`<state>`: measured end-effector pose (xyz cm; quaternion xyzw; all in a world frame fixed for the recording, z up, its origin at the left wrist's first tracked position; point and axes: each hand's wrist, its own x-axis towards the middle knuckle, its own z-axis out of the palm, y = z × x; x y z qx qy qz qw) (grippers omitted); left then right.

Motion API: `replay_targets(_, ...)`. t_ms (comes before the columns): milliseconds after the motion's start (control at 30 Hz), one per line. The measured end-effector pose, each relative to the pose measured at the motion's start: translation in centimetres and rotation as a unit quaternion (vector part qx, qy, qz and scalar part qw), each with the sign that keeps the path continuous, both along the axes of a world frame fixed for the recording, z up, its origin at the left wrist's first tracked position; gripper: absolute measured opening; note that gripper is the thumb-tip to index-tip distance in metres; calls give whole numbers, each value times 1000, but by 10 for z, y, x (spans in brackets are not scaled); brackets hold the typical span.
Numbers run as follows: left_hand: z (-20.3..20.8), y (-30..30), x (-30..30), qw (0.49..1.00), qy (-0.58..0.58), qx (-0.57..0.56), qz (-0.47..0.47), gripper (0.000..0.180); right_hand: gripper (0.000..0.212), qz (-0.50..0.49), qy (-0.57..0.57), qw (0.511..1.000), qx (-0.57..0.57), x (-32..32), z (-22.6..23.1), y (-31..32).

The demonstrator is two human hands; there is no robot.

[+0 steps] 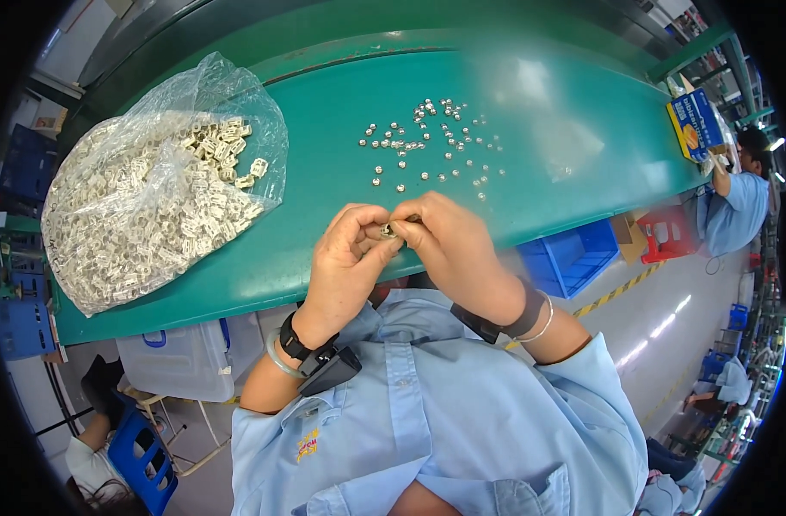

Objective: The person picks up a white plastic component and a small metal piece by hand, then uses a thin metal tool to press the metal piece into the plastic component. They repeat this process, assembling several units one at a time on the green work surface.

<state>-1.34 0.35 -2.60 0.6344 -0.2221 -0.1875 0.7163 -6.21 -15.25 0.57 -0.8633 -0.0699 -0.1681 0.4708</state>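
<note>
Left hand (345, 258), right hand (453, 249) pinched small, pale, half-hidden piece (388, 230) between them — likely for steadiness | beyond grip lay round silvery beads (401, 144) | leftward, clear plastic bag (270, 116) of cream blocky parts (228, 146) — seemingly within reach

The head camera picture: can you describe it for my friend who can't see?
A person's left hand and right hand pinch a small part together at a green table. A clear plastic bag of pale pieces lies to the left, and little shiny silvery pieces are scattered beyond the hands.
</note>
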Motion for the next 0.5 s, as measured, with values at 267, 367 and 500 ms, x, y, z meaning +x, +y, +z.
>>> replay_targets(267,1,3,3,998,53,-24,-16,25,11,14,-111,992,-49,-7,18,-16)
replay_targets(367,3,1,2,999,15,-36,-16,25,13,22,-137,989,-56,-5,14,-14)
replay_targets(500,0,-1,2,1000,7,-29,-9,26,16,28,-159,981,-111,-4,8,-15)
